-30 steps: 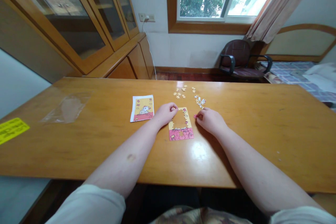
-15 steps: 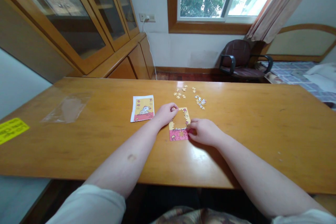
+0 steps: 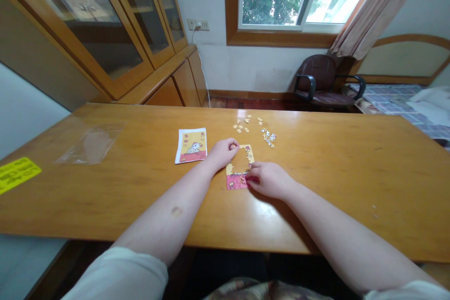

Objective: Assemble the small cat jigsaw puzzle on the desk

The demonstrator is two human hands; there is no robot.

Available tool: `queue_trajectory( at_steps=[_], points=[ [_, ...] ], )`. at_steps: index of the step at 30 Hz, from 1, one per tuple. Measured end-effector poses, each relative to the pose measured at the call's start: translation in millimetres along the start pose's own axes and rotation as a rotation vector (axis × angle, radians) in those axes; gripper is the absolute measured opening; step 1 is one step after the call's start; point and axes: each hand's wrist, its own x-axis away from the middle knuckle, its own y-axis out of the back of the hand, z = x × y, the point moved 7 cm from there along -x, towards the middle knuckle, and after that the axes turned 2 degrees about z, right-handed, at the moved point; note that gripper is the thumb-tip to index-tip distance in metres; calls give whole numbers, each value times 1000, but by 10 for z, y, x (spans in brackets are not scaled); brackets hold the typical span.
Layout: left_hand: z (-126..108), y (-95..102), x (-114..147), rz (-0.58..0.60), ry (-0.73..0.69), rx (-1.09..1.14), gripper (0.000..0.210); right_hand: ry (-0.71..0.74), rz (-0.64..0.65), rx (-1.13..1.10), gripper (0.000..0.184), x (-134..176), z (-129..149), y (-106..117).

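A partly assembled jigsaw puzzle [image 3: 234, 183] lies on the table before me, its yellow and pink border joined around a bare middle. Closed fingers of my left hand [image 3: 223, 152] hold the frame at its upper left. My right hand [image 3: 269, 178] is at the lower right, fingers pinched over the pink strip beside a small gap. They seem to grip a puzzle piece there, mostly hidden under the fingertips. Left of the puzzle lies a printed reference picture [image 3: 191, 146] with a white animal on yellow and pink.
Loose yellow puzzle pieces [image 3: 240, 128] are scattered beyond the puzzle, with a pile of whitish pieces [image 3: 270, 138] to their right. A clear plastic bag [image 3: 93, 145] and a yellow label [image 3: 17, 174] lie at the left of the wooden table [image 3: 337, 173]. An office chair [image 3: 318, 79] stands behind.
My right hand has shifted slightly left, its fingertips now over the pink strip close to the gap. My left hand and the puzzle have stayed in place.
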Motion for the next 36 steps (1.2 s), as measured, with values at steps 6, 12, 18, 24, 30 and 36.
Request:
queue_trajectory(
  at_steps=[6, 12, 18, 24, 30, 36],
  points=[
    [-6, 1, -6, -3, -8, 0, 21, 16, -6, -15, 24, -19, 25, -11],
    [-9, -3, -13, -5, -18, 1, 23, 93, -53, -48, 26, 31, 63, 34],
    [-27, 5, -4, -5, -24, 0, 21, 165, -38, -54, 28, 53, 107, 32],
    [-26, 3, -3, 5, -22, 4, 22, 170, -25, -71, 27, 46, 118, 13],
    [-29, 4, 7, 7, -9, 9, 21, 158, -41, -71, 28, 48, 107, 20],
    [-25, 2, 2, 5, -21, 12, 22, 148, -43, -61, 28, 38, 110, 13]
  ],
)
